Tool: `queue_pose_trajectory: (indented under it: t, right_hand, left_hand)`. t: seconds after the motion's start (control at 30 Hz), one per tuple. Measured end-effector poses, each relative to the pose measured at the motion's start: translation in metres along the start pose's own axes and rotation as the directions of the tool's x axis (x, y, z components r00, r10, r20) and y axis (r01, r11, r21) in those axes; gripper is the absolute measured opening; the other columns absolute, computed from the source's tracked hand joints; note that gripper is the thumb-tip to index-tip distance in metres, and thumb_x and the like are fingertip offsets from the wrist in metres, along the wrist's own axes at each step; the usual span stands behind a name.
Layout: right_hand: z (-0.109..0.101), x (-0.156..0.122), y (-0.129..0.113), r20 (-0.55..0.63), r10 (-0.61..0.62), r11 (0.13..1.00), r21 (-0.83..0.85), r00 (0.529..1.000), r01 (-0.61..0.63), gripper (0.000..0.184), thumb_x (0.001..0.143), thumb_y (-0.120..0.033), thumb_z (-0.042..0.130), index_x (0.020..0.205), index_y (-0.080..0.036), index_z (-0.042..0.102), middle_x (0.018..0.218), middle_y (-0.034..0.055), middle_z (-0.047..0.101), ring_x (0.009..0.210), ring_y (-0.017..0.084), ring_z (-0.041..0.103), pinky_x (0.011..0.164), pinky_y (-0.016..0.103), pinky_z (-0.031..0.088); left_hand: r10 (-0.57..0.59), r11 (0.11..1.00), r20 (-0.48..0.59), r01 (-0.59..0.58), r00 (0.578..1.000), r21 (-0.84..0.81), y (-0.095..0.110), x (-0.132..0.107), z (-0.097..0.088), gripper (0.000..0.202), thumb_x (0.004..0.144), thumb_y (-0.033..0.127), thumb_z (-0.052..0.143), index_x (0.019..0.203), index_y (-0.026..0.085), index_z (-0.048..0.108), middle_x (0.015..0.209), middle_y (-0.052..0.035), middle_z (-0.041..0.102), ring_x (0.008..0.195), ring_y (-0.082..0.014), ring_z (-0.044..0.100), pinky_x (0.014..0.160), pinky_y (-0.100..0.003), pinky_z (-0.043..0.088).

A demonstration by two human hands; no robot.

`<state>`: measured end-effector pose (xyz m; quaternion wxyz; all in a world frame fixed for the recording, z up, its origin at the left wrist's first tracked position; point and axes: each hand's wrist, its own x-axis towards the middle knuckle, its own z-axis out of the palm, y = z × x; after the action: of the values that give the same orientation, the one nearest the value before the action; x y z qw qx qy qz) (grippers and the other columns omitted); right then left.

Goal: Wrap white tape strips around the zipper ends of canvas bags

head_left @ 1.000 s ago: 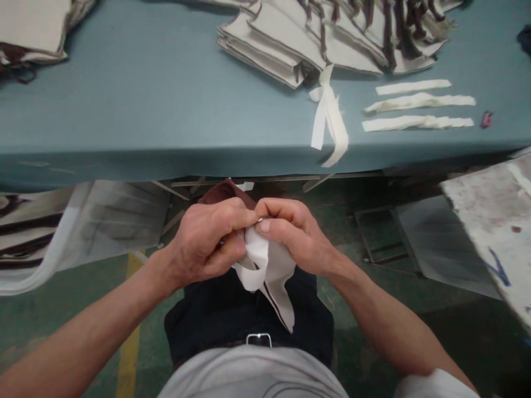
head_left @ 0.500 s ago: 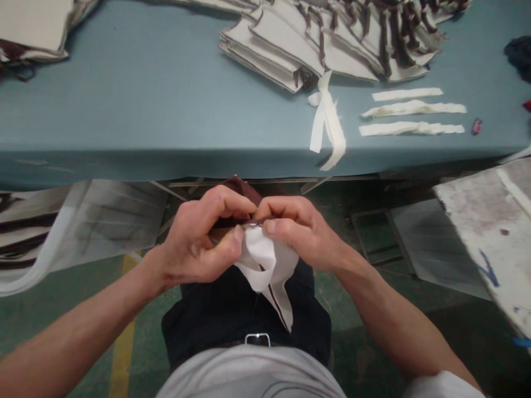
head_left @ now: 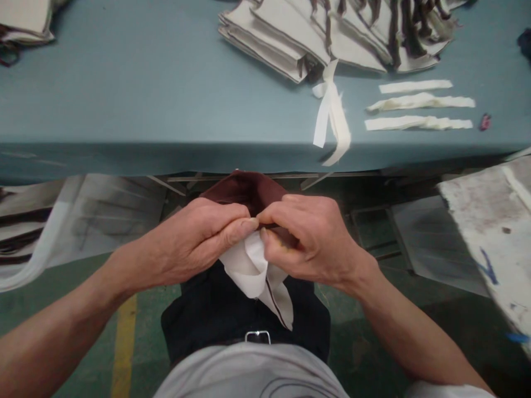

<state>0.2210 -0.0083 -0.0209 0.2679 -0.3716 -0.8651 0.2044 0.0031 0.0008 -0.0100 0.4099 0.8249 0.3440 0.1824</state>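
Both hands meet in front of my waist on a maroon and white fabric piece (head_left: pixel 253 270). My left hand (head_left: pixel 199 235) is closed, thumb pressed against the bent fingers, pinching the upper edge of the cloth. Close beside it, my right hand (head_left: pixel 307 237) pinches the same edge between thumb and forefinger. White cloth hangs in a loose fold below the fingers, with a thin dark line along one flap. The maroon part (head_left: pixel 249 185) shows beyond the knuckles. My fingers hide the spot where they grip.
A blue-green covered table (head_left: pixel 166 99) spans the front. On it lie overlapping cream and brown fabric pieces (head_left: pixel 290 41), a tied white strip (head_left: pixel 332 116) and several pale strips (head_left: pixel 418 122). A white bin (head_left: pixel 70 221) stands left, a stained board (head_left: pixel 493 221) right.
Both hands have turned, bringing their fingertips closer together on the cloth edge. More of the maroon part shows behind them. The view has shifted slightly.
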Motion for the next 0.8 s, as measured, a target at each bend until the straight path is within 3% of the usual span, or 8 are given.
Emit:
queue_pose_trajectory:
  t: [0.1, 0.2, 0.3, 0.47, 0.57, 0.67, 0.8]
  right_hand:
    - [0.002, -0.003, 0.002, 0.008, 0.015, 1.0, 0.012, 1.0, -0.015, 0.018, 0.082, -0.016, 0.054, 0.079, -0.018, 0.072, 0.066, 0.0014, 0.07, 0.059, 0.015, 0.055, 0.062, 0.029, 0.04]
    - [0.008, -0.006, 0.007, 0.028, 0.066, 0.985, 0.159, 0.997, -0.069, 0.019, 0.086, -0.018, 0.055, 0.084, -0.016, 0.073, 0.073, 0.0031, 0.074, 0.064, 0.015, 0.063, 0.063, 0.027, 0.043]
    - [0.015, -0.008, 0.012, 0.08, 0.115, 0.951, 0.281, 0.99, -0.133, 0.019, 0.088, -0.018, 0.055, 0.084, -0.016, 0.073, 0.076, 0.0021, 0.075, 0.065, 0.013, 0.064, 0.062, 0.025, 0.042]
    - [0.012, -0.006, 0.013, 0.133, 0.116, 0.894, 0.418, 0.984, -0.161, 0.015, 0.089, -0.018, 0.06, 0.077, -0.016, 0.068, 0.068, -0.0031, 0.065, 0.06, 0.008, 0.053, 0.059, 0.022, 0.037]
    - [0.005, -0.001, 0.01, 0.204, 0.15, 0.764, 0.597, 0.967, -0.244, 0.018, 0.091, -0.022, 0.065, 0.073, -0.017, 0.065, 0.063, -0.0065, 0.055, 0.053, 0.006, 0.043, 0.052, 0.021, 0.032]
    - [0.003, 0.004, 0.004, 0.244, 0.189, 0.589, 0.747, 0.951, -0.308, 0.031, 0.091, -0.03, 0.07, 0.067, -0.018, 0.056, 0.06, -0.0076, 0.044, 0.053, 0.006, 0.035, 0.049, 0.021, 0.029]
    - [0.012, 0.004, -0.01, 0.196, 0.283, 0.376, 0.878, 0.939, -0.296, 0.037, 0.093, -0.045, 0.066, 0.069, -0.019, 0.055, 0.062, -0.0059, 0.044, 0.052, 0.008, 0.034, 0.049, 0.023, 0.031]
  left_hand:
    - [0.1, 0.991, 0.023, -0.101, 0.995, 0.087, -0.007, -0.002, 0.002, 0.035, 0.107, 0.021, 0.046, 0.072, 0.021, 0.045, 0.063, 0.0062, 0.049, 0.053, -0.0102, 0.043, 0.055, -0.026, 0.032]
    - [0.202, 0.96, -0.003, -0.197, 0.979, 0.197, -0.015, -0.006, 0.007, 0.031, 0.107, 0.02, 0.047, 0.076, 0.022, 0.048, 0.066, 0.0044, 0.052, 0.055, -0.0125, 0.047, 0.056, -0.028, 0.033]
    - [0.231, 0.946, 0.002, -0.225, 0.973, 0.233, -0.022, -0.012, 0.011, 0.026, 0.107, 0.019, 0.047, 0.082, 0.021, 0.052, 0.07, 0.0027, 0.056, 0.058, -0.014, 0.051, 0.057, -0.028, 0.036]
    - [0.227, 0.956, -0.037, -0.215, 0.973, 0.201, -0.021, -0.02, 0.011, 0.023, 0.105, 0.018, 0.049, 0.084, 0.02, 0.056, 0.072, 0.0009, 0.062, 0.061, -0.014, 0.057, 0.06, -0.027, 0.041]
    - [0.212, 0.971, -0.078, -0.201, 0.974, 0.126, -0.012, -0.017, 0.009, 0.025, 0.103, 0.015, 0.052, 0.079, 0.02, 0.056, 0.07, 0.0022, 0.062, 0.06, -0.0119, 0.056, 0.059, -0.025, 0.041]
    - [0.166, 0.986, -0.129, -0.167, 0.978, 0.003, -0.001, -0.009, 0.006, 0.03, 0.098, 0.012, 0.055, 0.069, 0.02, 0.05, 0.059, 0.0066, 0.05, 0.052, -0.0084, 0.044, 0.052, -0.024, 0.034]
    - [0.024, 0.918, -0.175, -0.091, 0.984, -0.386, 0.009, -0.002, 0.012, 0.037, 0.1, 0.022, 0.055, 0.065, 0.021, 0.045, 0.056, 0.007, 0.041, 0.047, -0.008, 0.034, 0.045, -0.025, 0.028]
